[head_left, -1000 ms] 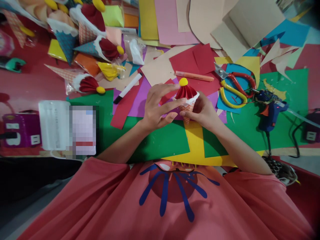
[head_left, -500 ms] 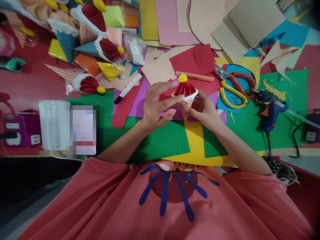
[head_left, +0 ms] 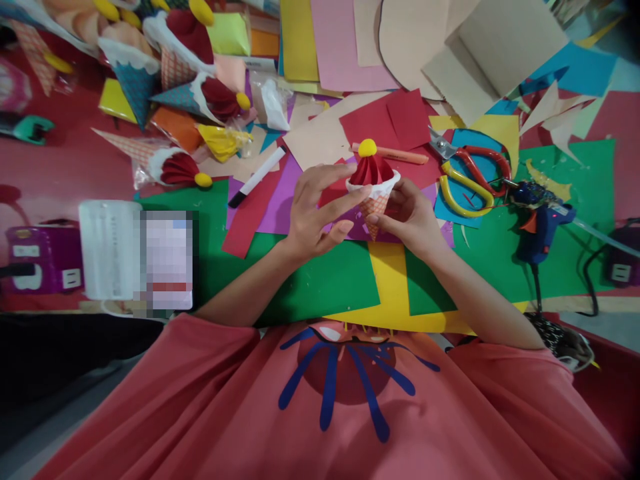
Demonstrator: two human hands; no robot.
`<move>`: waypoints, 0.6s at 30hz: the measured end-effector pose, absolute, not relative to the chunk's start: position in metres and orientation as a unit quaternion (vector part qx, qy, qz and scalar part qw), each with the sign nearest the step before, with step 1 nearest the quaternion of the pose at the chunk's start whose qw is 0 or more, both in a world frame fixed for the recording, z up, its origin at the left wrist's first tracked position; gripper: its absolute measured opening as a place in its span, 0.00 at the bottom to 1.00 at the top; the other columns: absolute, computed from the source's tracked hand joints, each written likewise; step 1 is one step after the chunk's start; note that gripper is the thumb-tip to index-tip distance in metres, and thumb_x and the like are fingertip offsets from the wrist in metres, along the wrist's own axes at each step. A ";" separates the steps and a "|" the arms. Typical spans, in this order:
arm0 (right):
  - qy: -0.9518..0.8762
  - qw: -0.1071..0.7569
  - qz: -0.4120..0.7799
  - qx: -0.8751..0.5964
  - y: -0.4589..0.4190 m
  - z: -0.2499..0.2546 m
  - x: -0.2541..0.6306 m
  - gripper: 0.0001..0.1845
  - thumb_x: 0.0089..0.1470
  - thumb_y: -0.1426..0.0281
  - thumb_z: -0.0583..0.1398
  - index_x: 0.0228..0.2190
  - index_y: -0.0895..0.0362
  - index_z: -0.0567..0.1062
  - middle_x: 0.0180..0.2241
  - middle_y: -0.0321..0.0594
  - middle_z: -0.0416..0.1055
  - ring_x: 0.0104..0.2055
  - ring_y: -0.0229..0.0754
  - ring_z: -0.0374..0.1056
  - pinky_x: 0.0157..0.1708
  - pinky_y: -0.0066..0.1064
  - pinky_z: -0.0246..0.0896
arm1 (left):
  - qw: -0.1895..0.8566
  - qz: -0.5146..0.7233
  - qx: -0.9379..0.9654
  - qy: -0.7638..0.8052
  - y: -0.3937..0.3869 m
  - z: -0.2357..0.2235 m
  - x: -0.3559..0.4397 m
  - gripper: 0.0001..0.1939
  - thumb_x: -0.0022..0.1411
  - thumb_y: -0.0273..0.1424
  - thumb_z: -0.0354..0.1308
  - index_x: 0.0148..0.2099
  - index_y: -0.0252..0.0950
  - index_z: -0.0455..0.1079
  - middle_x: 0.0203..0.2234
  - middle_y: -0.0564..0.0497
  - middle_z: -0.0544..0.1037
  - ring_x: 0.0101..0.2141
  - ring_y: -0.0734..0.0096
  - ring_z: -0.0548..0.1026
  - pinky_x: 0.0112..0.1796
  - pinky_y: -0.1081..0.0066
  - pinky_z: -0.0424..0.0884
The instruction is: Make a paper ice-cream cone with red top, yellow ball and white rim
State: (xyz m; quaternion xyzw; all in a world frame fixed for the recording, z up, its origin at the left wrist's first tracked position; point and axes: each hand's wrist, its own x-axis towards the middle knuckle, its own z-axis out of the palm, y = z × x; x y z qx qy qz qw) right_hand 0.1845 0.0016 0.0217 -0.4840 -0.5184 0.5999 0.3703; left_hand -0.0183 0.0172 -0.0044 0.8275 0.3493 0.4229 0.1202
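Observation:
A paper ice cream cone (head_left: 375, 205) with an orange checked body, white rim, pleated red top and yellow ball is upright in front of me. My right hand (head_left: 411, 217) pinches its lower body from the right, thumb across the front. On the other side my left hand (head_left: 315, 213) has its fingers spread, with one fingertip at the white rim; whether it presses there I cannot tell. Purple and red paper sheets lie under the hands, and an orange marker (head_left: 400, 154) lies just behind the cone.
To the right are red-and-yellow-handled scissors (head_left: 467, 183) and a blue glue gun (head_left: 543, 230) with its cord. Several finished cones (head_left: 173, 167) crowd the upper left. A phone (head_left: 169, 263) lies left on the green sheet (head_left: 320, 290); a black-and-white marker (head_left: 257, 177) is nearer the middle.
The cone has shifted slightly to the right and up, its top tipping a little. Both hands have moved very slightly with it and keep nearly the same pose.

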 end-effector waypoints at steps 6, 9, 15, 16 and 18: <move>-0.536 0.371 0.575 -0.494 0.001 0.022 0.185 0.30 0.41 0.50 0.70 0.39 0.50 0.66 0.39 0.42 0.75 0.42 0.50 0.75 0.44 0.47 0.75 | 0.159 0.421 0.820 0.354 0.018 -0.009 -0.021 0.26 0.67 0.55 0.35 0.63 0.63 0.57 0.57 0.56 0.71 0.56 0.57 0.71 0.58 0.53 0.64; -0.548 0.369 0.560 -0.500 -0.001 0.021 0.185 0.29 0.42 0.51 0.70 0.40 0.50 0.66 0.41 0.43 0.75 0.45 0.51 0.74 0.45 0.48 0.74 | 0.163 0.431 0.815 0.352 0.018 -0.008 -0.020 0.25 0.67 0.55 0.36 0.63 0.63 0.57 0.56 0.55 0.71 0.56 0.57 0.71 0.58 0.53 0.64; -0.571 0.353 0.541 -0.506 -0.003 0.020 0.185 0.28 0.46 0.53 0.68 0.44 0.50 0.65 0.43 0.44 0.74 0.47 0.52 0.73 0.44 0.48 0.74 | 0.111 0.430 0.824 0.351 0.016 -0.003 -0.017 0.24 0.69 0.51 0.35 0.61 0.55 0.60 0.54 0.51 0.73 0.55 0.61 0.73 0.56 0.54 0.67; -0.574 0.353 0.540 -0.505 -0.003 0.019 0.185 0.27 0.47 0.54 0.68 0.44 0.50 0.65 0.43 0.44 0.74 0.47 0.51 0.73 0.44 0.48 0.74 | 0.115 0.429 0.825 0.348 0.016 -0.002 -0.017 0.24 0.70 0.50 0.36 0.61 0.54 0.60 0.55 0.50 0.73 0.55 0.61 0.72 0.57 0.54 0.67; -0.577 0.351 0.539 -0.504 -0.003 0.018 0.185 0.27 0.47 0.54 0.67 0.45 0.50 0.65 0.43 0.44 0.73 0.47 0.52 0.73 0.44 0.49 0.74 | 0.128 0.421 0.829 0.346 0.015 -0.001 -0.017 0.24 0.69 0.50 0.37 0.60 0.52 0.61 0.56 0.49 0.72 0.56 0.61 0.71 0.58 0.54 0.66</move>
